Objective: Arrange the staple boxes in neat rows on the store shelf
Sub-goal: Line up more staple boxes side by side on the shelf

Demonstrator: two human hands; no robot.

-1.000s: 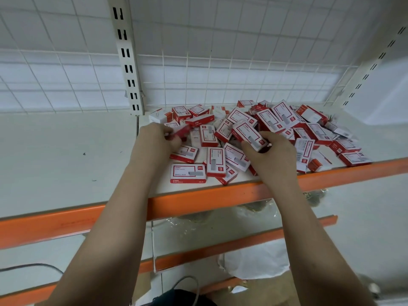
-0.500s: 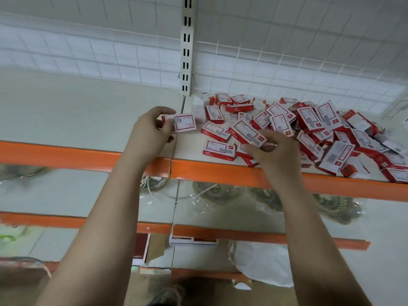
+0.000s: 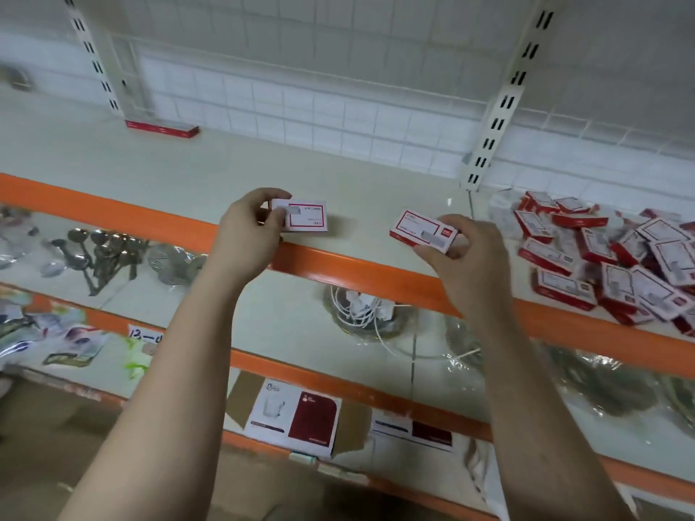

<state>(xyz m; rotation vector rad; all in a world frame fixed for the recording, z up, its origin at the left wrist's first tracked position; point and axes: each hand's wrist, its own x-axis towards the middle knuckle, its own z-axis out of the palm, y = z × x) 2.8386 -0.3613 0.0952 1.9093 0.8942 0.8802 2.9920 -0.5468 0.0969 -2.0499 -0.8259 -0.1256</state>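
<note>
left hand (image 3: 246,229) grip pinching a staple box (image 3: 304,215) over shelf (image 3: 210,174) front edge, right hand (image 3: 464,263) grip holding another box (image 3: 423,230) at its 3 o'clock, loose pile (image 3: 609,257) further right

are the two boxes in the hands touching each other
Apart. The head view shows a bare strip of shelf between the box in the left hand and the box in the right hand.
</note>
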